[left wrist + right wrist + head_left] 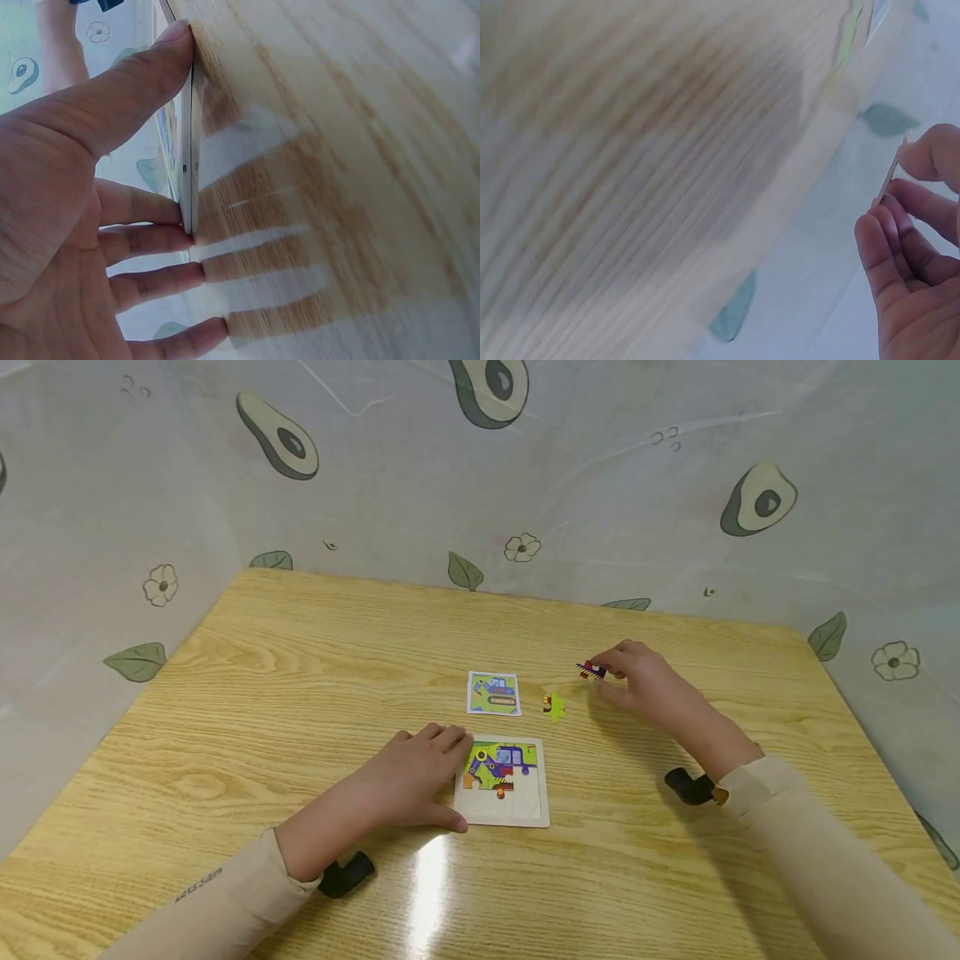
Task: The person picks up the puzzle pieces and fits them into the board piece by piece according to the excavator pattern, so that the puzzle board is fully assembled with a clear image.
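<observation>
Held puzzle piece: one, purple and red with a striped edge (591, 671); at the far right of the grouped items, to the right of the loose green piece; seen edge-on against the cloth in the right wrist view.
Right hand: one (641, 681); grip pinching the held puzzle piece between thumb and fingers, over the right part of the desk.
Left hand: one (416, 781); grip released, fingers extended and set apart, fingertips and thumb touching the left edge of the tray (thumb at the near end, the others farther along).
Puzzle tray: one, pale, square-cornered (502, 817); flat on the desk, just right of the left hand.
Fitted pieces: a joined group (487, 766), purple, green and orange, showing part of a digger; in the far and left portion of the tray, the near strip and near right corner showing bare board.
Loose green piece: one, with yellow and red marks (555, 707); lying on the desk between the picture card and the held puzzle piece.
Picture card: one, white-bordered, digger printed (493, 693); on the desk, just beyond the tray.
Desk: one, yellowish wood grain (300, 635); glossy, with a bright reflection on the near side.
Sleeves: two, beige; the left one (232, 893) lettered (too small to read surely).
Cloth: pale, avocado, leaf and flower print (390, 485); behind the desk.
</observation>
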The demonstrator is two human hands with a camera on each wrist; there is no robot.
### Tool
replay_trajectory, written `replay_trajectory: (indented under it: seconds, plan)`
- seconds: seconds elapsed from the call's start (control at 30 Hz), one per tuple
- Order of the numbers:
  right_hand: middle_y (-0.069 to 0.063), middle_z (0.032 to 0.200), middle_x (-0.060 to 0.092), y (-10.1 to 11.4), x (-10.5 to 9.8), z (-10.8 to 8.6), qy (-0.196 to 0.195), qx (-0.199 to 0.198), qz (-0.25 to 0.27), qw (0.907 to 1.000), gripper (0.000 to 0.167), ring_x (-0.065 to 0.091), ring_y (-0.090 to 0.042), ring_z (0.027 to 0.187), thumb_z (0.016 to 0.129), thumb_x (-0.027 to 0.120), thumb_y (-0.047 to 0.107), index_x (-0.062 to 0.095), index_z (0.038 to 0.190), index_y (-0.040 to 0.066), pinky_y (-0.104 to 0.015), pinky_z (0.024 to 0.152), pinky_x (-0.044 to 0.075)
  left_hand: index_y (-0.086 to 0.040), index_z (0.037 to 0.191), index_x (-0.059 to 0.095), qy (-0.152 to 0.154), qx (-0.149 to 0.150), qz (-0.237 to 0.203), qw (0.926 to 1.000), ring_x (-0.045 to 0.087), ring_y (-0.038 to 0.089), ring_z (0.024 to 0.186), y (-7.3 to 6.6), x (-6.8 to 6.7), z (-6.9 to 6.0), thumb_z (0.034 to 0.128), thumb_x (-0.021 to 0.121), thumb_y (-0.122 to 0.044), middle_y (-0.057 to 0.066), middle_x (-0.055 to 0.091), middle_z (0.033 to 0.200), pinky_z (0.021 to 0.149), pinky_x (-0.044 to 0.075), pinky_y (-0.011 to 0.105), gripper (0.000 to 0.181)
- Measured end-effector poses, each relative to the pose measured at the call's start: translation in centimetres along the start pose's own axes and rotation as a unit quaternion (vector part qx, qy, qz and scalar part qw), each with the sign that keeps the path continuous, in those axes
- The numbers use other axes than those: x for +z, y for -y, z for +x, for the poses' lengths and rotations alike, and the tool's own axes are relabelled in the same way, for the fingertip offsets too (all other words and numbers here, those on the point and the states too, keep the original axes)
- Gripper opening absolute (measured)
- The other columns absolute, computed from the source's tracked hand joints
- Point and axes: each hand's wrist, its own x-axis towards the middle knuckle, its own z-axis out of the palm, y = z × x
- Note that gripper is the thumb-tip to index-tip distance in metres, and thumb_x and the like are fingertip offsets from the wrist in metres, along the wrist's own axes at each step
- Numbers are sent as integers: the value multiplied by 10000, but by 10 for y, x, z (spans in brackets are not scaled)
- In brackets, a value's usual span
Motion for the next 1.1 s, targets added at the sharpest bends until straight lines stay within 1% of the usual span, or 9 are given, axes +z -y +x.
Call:
replay_trajectory:
  seconds: [0.13,0.23,0.47,0.57,0.63,0.77,0.87,0.93,1.1]
  plan:
    - [-203,1194,644,18,6,-9,-16,-463,-82,9989,330,639,-337,1034,998,663,78,675,1310,-28,-491,876,568,-37,1601,392,-16,-5,4,10000,456,338,1468,0,0,0,847,780,-642,117,453,1621,1085,478,610,1042]
    - [-165,1166,659,30,12,-16,2,-719,-201,9972,312,642,-289,1006,984,695,85,700,1282,-6,-441,838,578,-36,1607,384,-5,-6,-11,10000,448,342,1478,1,0,0,849,777,-644,123,442,1632,1092,473,609,1047]
    - [-80,1073,670,51,28,-32,120,-1493,-290,9883,261,598,-171,925,947,744,83,733,1203,31,-345,771,562,-41,1621,363,74,-30,-49,10000,422,343,1508,0,0,1,854,770,-648,132,411,1660,1120,452,621,1059]
    - [-45,1083,669,58,35,-38,302,-1585,-279,9865,255,598,-140,944,956,741,116,738,1204,59,-322,795,571,-43,1621,363,69,-36,-61,10000,419,346,1511,1,0,1,854,772,-645,133,410,1661,1123,448,626,1057]
    - [-28,1106,663,62,39,-42,494,-1515,-270,9868,257,603,-124,969,969,733,150,738,1215,74,-311,821,577,-41,1619,366,50,-30,-71,10000,420,348,1509,1,0,1,854,775,-641,134,412,1659,1121,450,624,1055]
    - [-32,1137,653,69,47,-46,747,-1532,-280,9850,266,616,-114,1000,978,725,173,734,1224,74,-301,843,584,-39,1619,363,42,-21,-75,10000,419,349,1508,2,1,1,855,775,-638,135,413,1658,1117,454,612,1054]
    - [-39,1147,650,72,51,-47,826,-1599,-276,9833,261,621,-114,1005,983,713,174,733,1224,74,-302,841,583,-39,1619,364,22,-11,-50,10000,423,348,1505,3,1,1,856,770,-643,136,417,1654,1112,459,607,1054]
    - [-36,1150,647,74,53,-47,875,-1572,-280,9833,263,618,-110,1011,986,705,179,732,1228,79,-302,846,581,-39,1619,364,12,-5,-39,10000,424,347,1503,3,1,0,855,769,-647,137,417,1654,1111,459,608,1057]
    - [-42,1130,645,76,58,-47,861,-1699,-337,9811,264,600,-112,991,973,708,165,736,1215,65,-284,830,571,-43,1622,359,48,-26,-44,10000,421,340,1505,2,2,1,849,771,-654,129,411,1659,1123,447,626,1068]
